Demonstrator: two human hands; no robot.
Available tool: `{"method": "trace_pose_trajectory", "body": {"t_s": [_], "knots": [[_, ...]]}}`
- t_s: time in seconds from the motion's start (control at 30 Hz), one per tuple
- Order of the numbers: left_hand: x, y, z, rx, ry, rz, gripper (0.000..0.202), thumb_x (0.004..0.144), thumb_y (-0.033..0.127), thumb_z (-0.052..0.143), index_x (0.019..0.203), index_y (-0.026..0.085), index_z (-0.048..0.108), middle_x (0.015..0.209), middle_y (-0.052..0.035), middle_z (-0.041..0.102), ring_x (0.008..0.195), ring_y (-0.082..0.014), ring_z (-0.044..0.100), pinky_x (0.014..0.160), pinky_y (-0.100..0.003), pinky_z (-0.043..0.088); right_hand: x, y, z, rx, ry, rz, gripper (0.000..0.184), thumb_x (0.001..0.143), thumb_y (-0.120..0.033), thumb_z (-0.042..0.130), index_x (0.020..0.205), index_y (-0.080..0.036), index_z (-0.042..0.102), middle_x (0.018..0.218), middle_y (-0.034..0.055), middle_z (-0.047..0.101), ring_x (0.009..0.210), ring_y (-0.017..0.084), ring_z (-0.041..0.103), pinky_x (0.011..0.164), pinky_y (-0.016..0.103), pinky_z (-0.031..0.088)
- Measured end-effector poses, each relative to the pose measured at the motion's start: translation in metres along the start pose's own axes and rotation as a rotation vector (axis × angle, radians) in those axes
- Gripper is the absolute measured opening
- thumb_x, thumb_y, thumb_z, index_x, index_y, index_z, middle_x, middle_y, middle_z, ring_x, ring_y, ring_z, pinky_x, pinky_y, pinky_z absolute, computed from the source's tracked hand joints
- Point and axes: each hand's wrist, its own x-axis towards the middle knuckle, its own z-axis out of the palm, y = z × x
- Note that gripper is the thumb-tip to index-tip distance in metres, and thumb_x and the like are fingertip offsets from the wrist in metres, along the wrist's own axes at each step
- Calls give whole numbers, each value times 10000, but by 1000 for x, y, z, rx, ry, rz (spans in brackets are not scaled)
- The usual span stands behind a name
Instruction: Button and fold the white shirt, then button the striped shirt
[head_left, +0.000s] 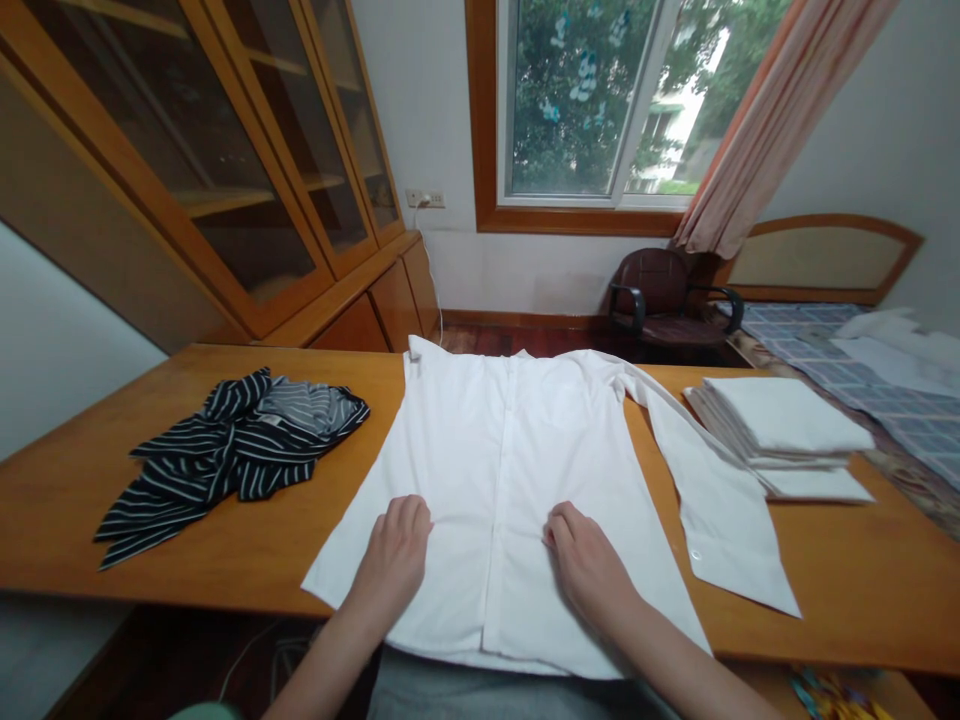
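A white buttoned shirt of smooth cloth lies front side up on the brown wooden table, its hem passing the near edge. The left hand and the right hand are curled, each seeming to pinch the shirt front, probably to keep both halves even. The crumpled black-and-white striped garment lies apart, perhaps leaving room.

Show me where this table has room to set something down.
The wooden table has bare patches left of the striped garment, between it and the white button-up shirt, and at front right, between the sleeve, folded white stack and front edge. The middle is crowded: the shirt covers it, left hand and right hand on top.
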Motion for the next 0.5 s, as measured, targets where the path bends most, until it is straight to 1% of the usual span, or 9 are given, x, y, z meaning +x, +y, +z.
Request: {"method": "trace_pose_trajectory", "body": {"t_s": [0.13,0.23,0.3,0.37,0.43,0.5], "knots": [[-7,3,-1,-18,4,-2,211,963,99,410,868,165,586,931,-102,556,916,-265,504,768,-397,440,-3,-1,-9,16,-15,-35,216,982,-117,409,862,-185,575,905,73,577,768,192,545,720,324,437],[-8,3,-1,-27,5,1,211,965,104,410,862,167,583,932,-101,556,920,-265,505,772,-398,447,7,3,-21,41,-52,-97,168,983,-160,451,894,-185,591,899,64,580,784,188,546,722,317,442],[-8,2,-1,-19,11,12,204,967,111,416,866,165,585,931,-100,555,923,-267,505,776,-399,451,23,8,-27,53,-50,-111,130,983,-206,489,922,-185,601,918,67,591,836,198,556,756,323,458],[-7,2,-1,-6,9,28,205,971,119,416,871,163,589,928,-99,553,913,-267,507,778,-403,455,43,16,-31,68,-25,-80,116,980,-247,517,944,-186,610,965,76,609,889,209,567,806,336,476],[-6,1,-3,7,-7,38,222,976,128,404,869,166,594,920,-95,554,883,-260,507,771,-404,458,66,25,-29,67,20,-48,127,975,-271,537,1013,-184,622,1087,102,618,974,225,573,866,356,485],[-4,-1,-6,11,-32,46,232,979,141,397,872,174,601,914,-92,560,870,-257,510,769,-403,463,85,35,-22,19,89,-15,223,958,-308,574,1139,-185,616,1255,139,584,1128,268,538,949,407,471]]}}
